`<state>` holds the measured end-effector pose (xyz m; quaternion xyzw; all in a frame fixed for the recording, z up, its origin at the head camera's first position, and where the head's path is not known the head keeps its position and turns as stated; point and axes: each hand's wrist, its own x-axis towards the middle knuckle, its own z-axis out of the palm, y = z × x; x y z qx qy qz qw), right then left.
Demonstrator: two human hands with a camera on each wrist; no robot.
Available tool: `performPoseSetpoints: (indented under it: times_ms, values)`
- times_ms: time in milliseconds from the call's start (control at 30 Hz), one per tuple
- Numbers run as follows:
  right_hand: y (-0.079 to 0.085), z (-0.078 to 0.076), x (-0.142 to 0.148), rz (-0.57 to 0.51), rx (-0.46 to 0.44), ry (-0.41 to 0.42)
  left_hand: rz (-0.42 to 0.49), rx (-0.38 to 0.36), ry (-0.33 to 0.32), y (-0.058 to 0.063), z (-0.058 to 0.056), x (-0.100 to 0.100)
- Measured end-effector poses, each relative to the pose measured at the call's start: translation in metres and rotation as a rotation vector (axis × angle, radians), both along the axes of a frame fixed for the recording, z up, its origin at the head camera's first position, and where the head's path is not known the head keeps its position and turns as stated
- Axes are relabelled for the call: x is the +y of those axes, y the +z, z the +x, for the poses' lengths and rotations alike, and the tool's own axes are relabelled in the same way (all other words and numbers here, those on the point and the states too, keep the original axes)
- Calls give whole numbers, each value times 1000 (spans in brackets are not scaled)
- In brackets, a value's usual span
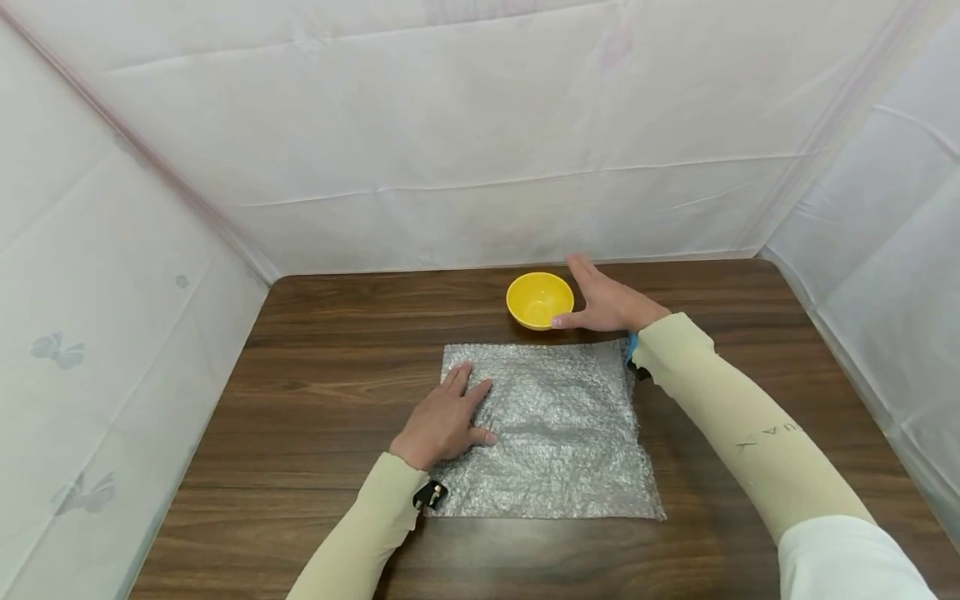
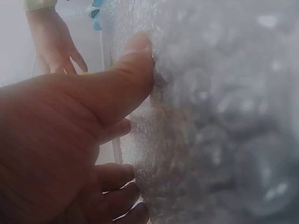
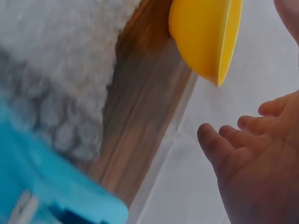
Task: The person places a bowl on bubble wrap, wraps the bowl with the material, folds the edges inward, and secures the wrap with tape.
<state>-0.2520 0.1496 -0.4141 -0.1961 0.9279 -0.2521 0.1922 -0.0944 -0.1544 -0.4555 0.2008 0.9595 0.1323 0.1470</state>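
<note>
A sheet of clear bubble wrap [image 1: 562, 433] lies spread flat on the wooden table. My left hand [image 1: 442, 421] rests on its left side with fingers spread, the thumb [image 2: 133, 70] against the bubbles in the left wrist view. Behind the sheet stands a yellow bowl [image 1: 538, 298], upright, with nothing inside it. Just to the bowl's right is my right hand [image 1: 607, 300], thumb and fingers stretched wide apart. Its thumb overlaps the bowl's front right rim in the head view. In the right wrist view a gap shows between the fingers [image 3: 212, 142] and the bowl [image 3: 201, 37].
The dark wooden table [image 1: 322, 400] ends at a white sheeted wall [image 1: 450, 150] close behind the bowl. More white sheeting [image 1: 97, 333] rises along the left and right sides. A blue wrist strap [image 3: 56, 172] sits close over the bubble wrap's back right corner.
</note>
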Motion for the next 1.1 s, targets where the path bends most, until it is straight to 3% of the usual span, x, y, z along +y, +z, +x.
performPoseSetpoints:
  times_ms: [433,767,1100]
  values:
    - [-13,-7,-24,-61,2,1,19,17,4,-2,2,0]
    - [-26,-15,-37,40,-40,38,26,11,12,-3,6,-1]
    - [-30,-18,-42,48,20,17,36,31,7,-6,7,0]
